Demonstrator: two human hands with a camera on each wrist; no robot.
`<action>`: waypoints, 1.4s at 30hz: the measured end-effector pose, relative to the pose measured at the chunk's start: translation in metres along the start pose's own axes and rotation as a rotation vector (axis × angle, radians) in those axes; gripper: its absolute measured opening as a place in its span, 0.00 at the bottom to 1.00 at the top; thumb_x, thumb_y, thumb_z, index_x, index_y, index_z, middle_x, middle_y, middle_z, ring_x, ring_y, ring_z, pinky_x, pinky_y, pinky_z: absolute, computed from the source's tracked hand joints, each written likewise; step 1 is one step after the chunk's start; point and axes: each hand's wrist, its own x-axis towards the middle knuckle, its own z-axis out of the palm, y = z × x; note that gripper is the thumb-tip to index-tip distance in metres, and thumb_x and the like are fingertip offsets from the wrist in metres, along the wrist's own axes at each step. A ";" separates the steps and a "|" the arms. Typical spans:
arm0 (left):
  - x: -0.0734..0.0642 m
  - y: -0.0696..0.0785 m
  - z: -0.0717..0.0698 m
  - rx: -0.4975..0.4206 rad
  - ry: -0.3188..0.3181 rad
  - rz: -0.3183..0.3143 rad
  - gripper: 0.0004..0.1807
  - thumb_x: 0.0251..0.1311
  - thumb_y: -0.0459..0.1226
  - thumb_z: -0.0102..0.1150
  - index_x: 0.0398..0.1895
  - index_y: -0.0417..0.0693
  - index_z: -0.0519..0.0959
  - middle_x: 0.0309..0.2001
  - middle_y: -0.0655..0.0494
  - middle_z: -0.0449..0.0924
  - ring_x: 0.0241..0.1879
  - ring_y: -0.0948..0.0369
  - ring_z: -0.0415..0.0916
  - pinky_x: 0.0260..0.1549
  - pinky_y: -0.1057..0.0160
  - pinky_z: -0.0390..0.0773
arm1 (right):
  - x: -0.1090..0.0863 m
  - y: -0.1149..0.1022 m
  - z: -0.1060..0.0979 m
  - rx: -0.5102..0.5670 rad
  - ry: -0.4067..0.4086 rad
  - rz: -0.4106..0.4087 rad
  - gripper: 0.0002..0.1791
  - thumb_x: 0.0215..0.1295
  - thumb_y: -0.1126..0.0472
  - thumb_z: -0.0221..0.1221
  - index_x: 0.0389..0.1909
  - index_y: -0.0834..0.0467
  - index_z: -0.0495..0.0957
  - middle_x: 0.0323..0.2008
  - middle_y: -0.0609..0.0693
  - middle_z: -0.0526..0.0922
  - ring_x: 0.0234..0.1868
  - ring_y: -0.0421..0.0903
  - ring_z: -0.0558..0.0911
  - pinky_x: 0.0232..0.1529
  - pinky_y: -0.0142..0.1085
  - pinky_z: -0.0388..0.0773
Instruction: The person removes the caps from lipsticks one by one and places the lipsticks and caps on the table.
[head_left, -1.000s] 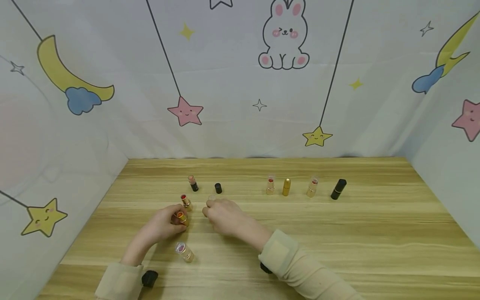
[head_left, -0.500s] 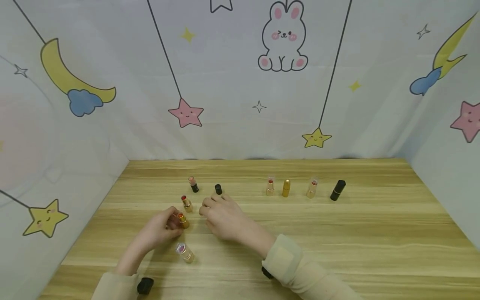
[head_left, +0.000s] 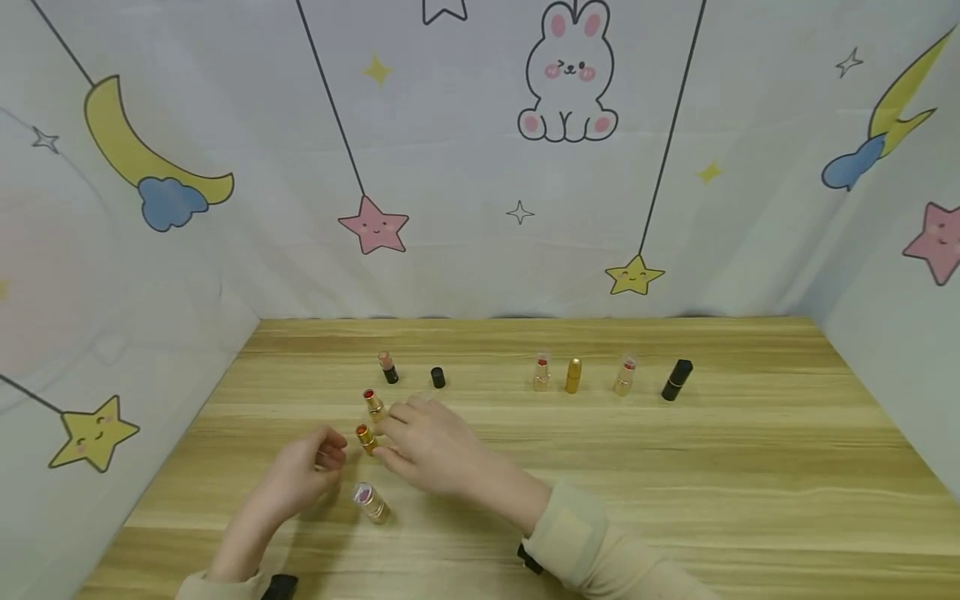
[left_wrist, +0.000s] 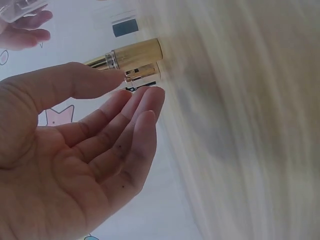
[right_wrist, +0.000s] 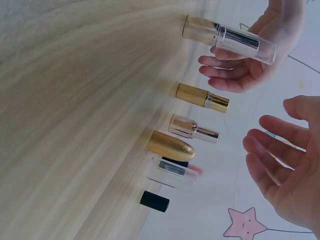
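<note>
My left hand (head_left: 303,471) is held with relaxed fingers just left of an uncapped gold lipstick (head_left: 366,438), apart from it. In the left wrist view its palm faces the camera and holds nothing. My right hand (head_left: 431,442) hovers at the right side of the gold lipstick and a pale-gold red lipstick (head_left: 373,406). The right wrist view shows its loose, bare fingers (right_wrist: 272,165) near a gold bullet-shaped cap (right_wrist: 172,146) and a clear cap (right_wrist: 170,176), both hidden behind this hand in the head view. A clear-capped lipstick (head_left: 371,503) stands nearer the front.
Behind the hands stand a pinkish lipstick with a black base (head_left: 388,367) and a small black cap (head_left: 438,377). A row on the right holds two clear-capped lipsticks (head_left: 541,374), a gold bullet-shaped lipstick (head_left: 573,376) and a black lipstick (head_left: 677,380). A printed cloth backdrop (head_left: 465,283) rises behind the table.
My left hand has let go of the gold lipstick and drawn away to the left and front. My right hand has shifted left, closer to the two open lipsticks.
</note>
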 end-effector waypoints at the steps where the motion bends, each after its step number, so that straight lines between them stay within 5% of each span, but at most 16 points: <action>1: -0.001 0.000 0.000 0.003 -0.002 -0.011 0.15 0.45 0.23 0.59 0.40 0.33 0.74 0.34 0.49 0.81 0.34 0.59 0.78 0.34 0.65 0.78 | 0.000 -0.001 0.000 0.011 -0.002 -0.009 0.17 0.72 0.46 0.49 0.48 0.51 0.79 0.43 0.42 0.82 0.44 0.39 0.77 0.50 0.30 0.72; 8: -0.015 0.007 0.001 -0.060 -0.054 -0.080 0.15 0.45 0.23 0.59 0.39 0.36 0.74 0.34 0.51 0.78 0.34 0.61 0.76 0.32 0.68 0.77 | -0.001 -0.006 0.000 0.108 -0.054 -0.017 0.23 0.74 0.41 0.43 0.49 0.52 0.78 0.43 0.42 0.79 0.42 0.36 0.77 0.47 0.28 0.75; 16: -0.022 0.013 0.010 -0.248 -0.125 -0.067 0.27 0.45 0.24 0.65 0.51 0.31 0.70 0.44 0.43 0.77 0.37 0.58 0.79 0.31 0.67 0.79 | 0.000 -0.011 0.002 0.135 -0.101 -0.023 0.26 0.73 0.38 0.41 0.52 0.51 0.77 0.47 0.42 0.79 0.48 0.36 0.78 0.48 0.28 0.77; 32: -0.025 0.017 0.021 -0.225 -0.186 0.109 0.25 0.42 0.26 0.63 0.50 0.39 0.75 0.42 0.45 0.81 0.31 0.68 0.75 0.28 0.70 0.75 | 0.000 -0.021 0.011 0.132 -0.095 -0.069 0.18 0.69 0.40 0.50 0.45 0.46 0.79 0.35 0.36 0.76 0.34 0.30 0.72 0.32 0.20 0.68; 42: -0.032 0.014 0.025 -0.256 -0.235 0.038 0.25 0.45 0.31 0.68 0.50 0.37 0.76 0.40 0.51 0.80 0.34 0.66 0.72 0.30 0.71 0.73 | 0.001 -0.025 0.014 0.137 -0.026 -0.170 0.11 0.70 0.49 0.53 0.40 0.48 0.82 0.35 0.38 0.80 0.33 0.29 0.74 0.33 0.18 0.69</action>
